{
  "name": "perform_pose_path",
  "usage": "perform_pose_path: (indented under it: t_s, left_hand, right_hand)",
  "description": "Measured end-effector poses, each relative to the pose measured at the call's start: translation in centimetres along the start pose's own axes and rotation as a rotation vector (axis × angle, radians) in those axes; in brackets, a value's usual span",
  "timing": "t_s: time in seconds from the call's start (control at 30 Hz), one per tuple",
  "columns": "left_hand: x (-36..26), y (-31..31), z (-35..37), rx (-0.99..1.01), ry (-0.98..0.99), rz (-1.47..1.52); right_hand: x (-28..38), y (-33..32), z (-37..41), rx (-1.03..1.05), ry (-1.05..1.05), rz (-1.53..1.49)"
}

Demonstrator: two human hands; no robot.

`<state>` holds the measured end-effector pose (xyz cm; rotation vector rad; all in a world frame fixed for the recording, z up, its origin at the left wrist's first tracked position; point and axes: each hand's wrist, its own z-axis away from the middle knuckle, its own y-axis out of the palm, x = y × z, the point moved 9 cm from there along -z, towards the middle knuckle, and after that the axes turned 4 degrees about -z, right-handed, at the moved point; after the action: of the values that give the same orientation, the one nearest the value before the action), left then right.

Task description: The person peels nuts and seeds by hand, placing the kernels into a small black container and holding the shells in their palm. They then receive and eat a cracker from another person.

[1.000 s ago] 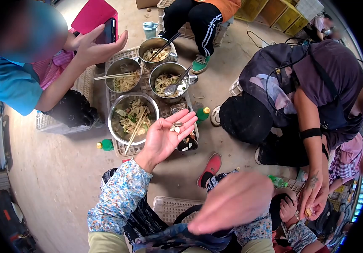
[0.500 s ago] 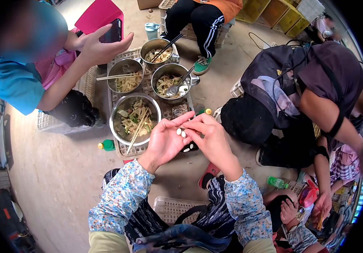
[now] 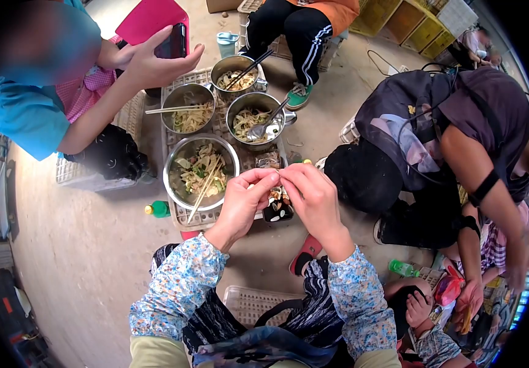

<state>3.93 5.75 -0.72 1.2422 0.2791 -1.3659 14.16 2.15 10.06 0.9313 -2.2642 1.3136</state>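
My left hand (image 3: 249,199) and my right hand (image 3: 310,199) meet at the fingertips above a low crate. Both are closed in a pinch, thumbs against fingers. Whatever sits between the tips is too small to make out. White seeds, which lay on the left palm a moment ago, are hidden by the curled fingers. Just below and behind the fingers is a small black tray (image 3: 278,214) holding white seeds and brownish pieces. A steel bowl (image 3: 167,175) of food with chopsticks (image 3: 203,191) across it stands left of my left hand.
Three steel pots, one being a noodle pot (image 3: 229,122) with a spoon, stand on the crate (image 3: 178,214). A green bottle (image 3: 160,209) is left of it. A person in blue (image 3: 25,116) holds a phone; another person (image 3: 362,178) bends over at right.
My left palm, open and upturned with white seeds on it, has curled into a pinch. My right fingers have lifted from the palm to meet the left fingertips, uncovering the black tray.
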Motion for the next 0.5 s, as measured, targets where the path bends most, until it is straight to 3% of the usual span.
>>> perform_pose_path:
  t_s: [0.27,0.5]
  left_hand:
    - [-1.1,1.2,0.7,0.064,0.030,-0.030]
    - [-1.8,0.2,0.7,-0.062,0.190,-0.255]
  right_hand:
    - [0.1,-0.1,0.3,-0.008,0.005,-0.070]
    - [1.0,1.1,1.0,-0.002,0.006,-0.016]
